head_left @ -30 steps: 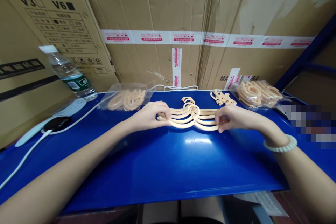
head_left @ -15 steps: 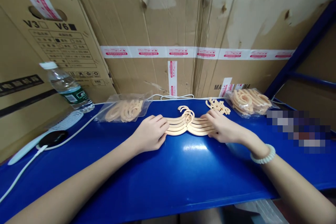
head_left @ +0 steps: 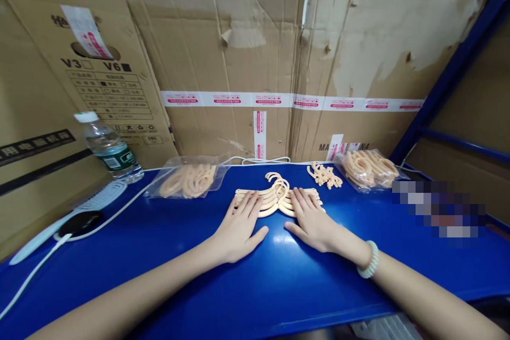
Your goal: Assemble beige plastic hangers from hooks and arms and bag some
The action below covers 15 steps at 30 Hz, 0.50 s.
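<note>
A stack of small peach plastic hangers (head_left: 275, 196) lies flat on the blue table (head_left: 255, 281), hooks pointing away from me. My left hand (head_left: 239, 226) lies flat and open, fingers stretched over the left arms of the hangers. My right hand (head_left: 313, 220) lies flat and open too, fingertips resting on the right arms. A white bead bracelet (head_left: 368, 260) circles my right wrist. Neither hand grips anything.
A clear bag of peach hangers (head_left: 190, 179) lies back left, another bag (head_left: 368, 168) back right, with a few loose hooks (head_left: 325, 175) beside it. A water bottle (head_left: 109, 148), a white handheld fan (head_left: 59, 218) and white cable sit at left. Cardboard boxes (head_left: 255, 64) wall the back.
Both hands let go of the hanger ends, opened and slid inward to lie flat on the stack. The camera tilted up, so the table sits lower in view.
</note>
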### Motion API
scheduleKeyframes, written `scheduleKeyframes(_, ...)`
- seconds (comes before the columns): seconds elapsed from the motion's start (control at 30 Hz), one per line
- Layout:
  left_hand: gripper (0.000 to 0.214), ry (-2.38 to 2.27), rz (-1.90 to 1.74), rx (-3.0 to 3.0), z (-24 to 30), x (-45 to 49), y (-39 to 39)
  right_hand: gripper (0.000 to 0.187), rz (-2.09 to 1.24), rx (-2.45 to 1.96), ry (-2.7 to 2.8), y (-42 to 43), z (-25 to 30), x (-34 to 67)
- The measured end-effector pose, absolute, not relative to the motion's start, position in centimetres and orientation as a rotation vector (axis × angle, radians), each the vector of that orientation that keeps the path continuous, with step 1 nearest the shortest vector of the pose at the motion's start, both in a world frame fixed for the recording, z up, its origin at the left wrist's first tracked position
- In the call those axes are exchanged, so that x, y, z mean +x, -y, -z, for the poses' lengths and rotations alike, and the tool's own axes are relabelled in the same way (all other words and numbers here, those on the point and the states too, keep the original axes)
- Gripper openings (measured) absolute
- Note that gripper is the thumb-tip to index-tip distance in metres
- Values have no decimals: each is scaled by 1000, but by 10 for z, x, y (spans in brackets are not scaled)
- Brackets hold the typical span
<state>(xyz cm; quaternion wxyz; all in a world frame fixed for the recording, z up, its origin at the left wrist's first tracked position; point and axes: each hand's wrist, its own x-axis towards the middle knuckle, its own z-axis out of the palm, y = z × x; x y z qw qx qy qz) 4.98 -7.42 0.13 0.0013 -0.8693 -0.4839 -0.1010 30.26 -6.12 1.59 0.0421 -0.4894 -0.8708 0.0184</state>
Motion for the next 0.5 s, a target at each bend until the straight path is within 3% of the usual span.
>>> scheduleKeyframes(0.17, 75, 1607, 266, -2742, -8, 50, 49, 100, -50, -1504, 2693, 29, -19, 299)
scheduleKeyframes(0.5, 79, 1739, 219, -2749, -11, 52, 2, 87, -88, -1556, 2637, -19, -18, 291)
